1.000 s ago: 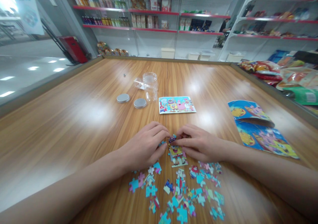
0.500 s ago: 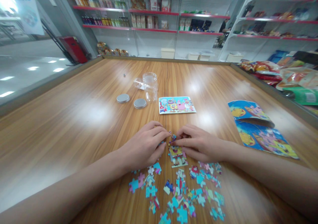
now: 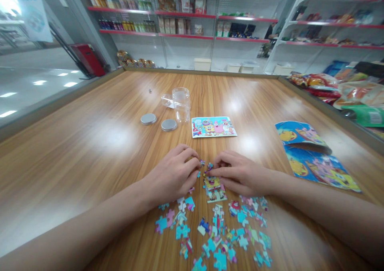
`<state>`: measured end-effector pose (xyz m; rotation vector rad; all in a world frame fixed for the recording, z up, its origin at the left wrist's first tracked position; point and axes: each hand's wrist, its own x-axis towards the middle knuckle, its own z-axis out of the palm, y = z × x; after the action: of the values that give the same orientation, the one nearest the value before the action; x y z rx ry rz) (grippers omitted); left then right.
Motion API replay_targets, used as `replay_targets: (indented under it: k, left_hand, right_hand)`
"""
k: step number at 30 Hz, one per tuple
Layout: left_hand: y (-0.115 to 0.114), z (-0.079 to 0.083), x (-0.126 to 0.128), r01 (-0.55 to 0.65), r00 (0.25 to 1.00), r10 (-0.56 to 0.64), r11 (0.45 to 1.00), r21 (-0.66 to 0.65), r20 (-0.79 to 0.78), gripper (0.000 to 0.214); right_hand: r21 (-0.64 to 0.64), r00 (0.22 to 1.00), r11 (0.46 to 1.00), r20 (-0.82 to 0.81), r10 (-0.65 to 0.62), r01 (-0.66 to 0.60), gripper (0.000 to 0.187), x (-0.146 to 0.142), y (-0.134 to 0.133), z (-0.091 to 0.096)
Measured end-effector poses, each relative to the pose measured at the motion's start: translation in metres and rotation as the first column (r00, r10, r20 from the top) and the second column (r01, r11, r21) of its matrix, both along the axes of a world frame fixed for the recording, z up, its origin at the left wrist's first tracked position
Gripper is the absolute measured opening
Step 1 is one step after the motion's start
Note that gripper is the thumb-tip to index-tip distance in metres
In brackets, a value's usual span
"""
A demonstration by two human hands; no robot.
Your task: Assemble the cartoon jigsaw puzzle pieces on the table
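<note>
Our left hand (image 3: 175,173): fingers bent, tips beside small multicoloured jigsaw piece (image 3: 203,163); we cannot tell whether it grips anything. Our right hand (image 3: 241,174): fingertips at far end of partly joined yellow-and-pink cartoon puzzle section (image 3: 214,191), grip likewise unclear to us. Section lies flat on brown wood-grain table (image 3: 90,171) between our hands. Nearer us: scattered loose turquoise and pink jigsaw pieces (image 3: 220,259). Beyond hands: rectangular colourful cartoon card (image 3: 214,127), upright clear cylindrical jar (image 3: 183,113), two round silver lids (image 3: 169,124). To right: curled blue cartoon-printed sheet (image 3: 319,169).
</note>
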<state>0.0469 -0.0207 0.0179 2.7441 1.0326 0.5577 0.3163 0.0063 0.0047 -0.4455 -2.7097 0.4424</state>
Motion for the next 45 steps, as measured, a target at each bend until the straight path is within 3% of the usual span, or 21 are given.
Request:
replay_targets:
  k: [5, 11, 16, 24, 31, 38, 45]
  left_hand:
    - [-0.0011, 0.0006, -0.0024, -0.023, 1.0, 0.023, 1.0, 0.012, -0.009, 0.021]
    - [-0.0014, -0.0017, -0.004, 0.092, 0.996, -0.091, 0.995, 0.04, -0.023, 0.03]
    - [-0.0013, 0.0004, -0.0036, 0.072, 0.996, -0.07, 0.997, 0.038, -0.047, 0.034]
    - [0.001, -0.0006, -0.0052, 0.104, 0.994, -0.105, 0.993, 0.053, 0.016, 0.029]
    - [-0.0023, 0.0004, -0.0036, 0.053, 0.993, -0.051, 0.999, 0.011, -0.108, 0.042]
    - [0.0007, 0.0001, -0.0055, 0.076, 0.997, -0.075, 0.997, 0.034, -0.035, 0.033]
    - [-0.0003, -0.001, -0.0081, 0.109, 0.992, -0.107, 0.994, 0.021, -0.061, 0.033]
  right_hand:
    - [0.001, 1.0, 1.0, -0.007, 0.002, -0.002, 0.031, -0.0006, 0.0, 0.0009]
    - [-0.002, 1.0, 1.0, -0.011, 0.0, 0.0, 0.031, -0.0019, 0.0001, 0.0023]
    - [-0.004, 1.0, 1.0, -0.001, 0.004, -0.004, 0.031, -0.0012, 0.0003, 0.0021]
    - [-0.002, 1.0, 1.0, -0.001, 0.003, -0.003, 0.032, -0.0013, 0.0002, 0.0011]
    - [0.0, 1.0, 1.0, 0.0, 0.006, -0.006, 0.032, -0.001, 0.001, 0.0002]
    - [0.0, 1.0, 1.0, 0.0, 0.007, -0.007, 0.031, -0.001, 0.0005, 0.0008]
    - [-0.009, 1.0, 1.0, 0.003, 0.001, -0.001, 0.031, -0.0018, 0.0008, 0.0021]
